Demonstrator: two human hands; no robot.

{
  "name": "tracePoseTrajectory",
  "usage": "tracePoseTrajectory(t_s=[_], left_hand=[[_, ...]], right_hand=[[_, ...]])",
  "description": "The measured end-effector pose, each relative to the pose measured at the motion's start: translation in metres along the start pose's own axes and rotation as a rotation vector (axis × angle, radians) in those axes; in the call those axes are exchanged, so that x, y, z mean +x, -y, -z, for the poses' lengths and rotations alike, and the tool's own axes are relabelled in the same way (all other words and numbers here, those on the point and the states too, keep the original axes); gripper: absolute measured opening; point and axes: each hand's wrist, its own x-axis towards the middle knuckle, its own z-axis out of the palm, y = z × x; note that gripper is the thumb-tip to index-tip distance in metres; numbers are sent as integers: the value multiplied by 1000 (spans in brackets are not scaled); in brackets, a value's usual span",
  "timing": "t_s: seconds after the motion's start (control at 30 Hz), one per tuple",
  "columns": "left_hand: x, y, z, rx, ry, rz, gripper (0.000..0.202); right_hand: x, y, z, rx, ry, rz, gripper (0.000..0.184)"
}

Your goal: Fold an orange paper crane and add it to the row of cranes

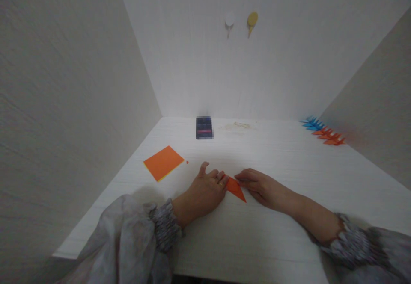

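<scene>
A folded piece of orange origami paper [236, 188], narrow with a pointed lower end, lies on the white table between my hands. My left hand [207, 190] is palm down, its curled fingers pressing on the paper's left end while the little finger sticks out. From the other side, my right hand [261, 187] has its fingers together and pinches at the paper's right edge. The undersides of both hands' fingertips are hidden. To the left lies a stack of square orange paper [163, 163] with a yellow edge showing, and a tiny orange scrap [187, 162] sits beside its corner.
A dark, pixelated rectangular object [204, 128] lies near the back wall. Several folded blue paper pieces [312, 123] and orange paper pieces [329, 137] form a row at the far right. White and yellow round hooks [252, 19] are on the back wall. Side walls enclose the table.
</scene>
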Motion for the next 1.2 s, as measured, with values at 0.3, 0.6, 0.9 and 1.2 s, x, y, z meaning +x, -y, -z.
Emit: tracePoseTrajectory(t_s=[0.3,0.6,0.9,1.2], left_hand=[[2,-2,3,-11,2,6,28],[2,-4,8,-66,-13,23,26],[-3,-2,17,-136,-200,152,22],[-2,1,12,-211,15,29,37]], right_hand=[[2,3,-2,45,-94,-39,27],[11,11,-1,-102,-32,-27,28],[11,18,-1,-147,-33,-57,27],[10,16,-6,-177,-66,-30,26]])
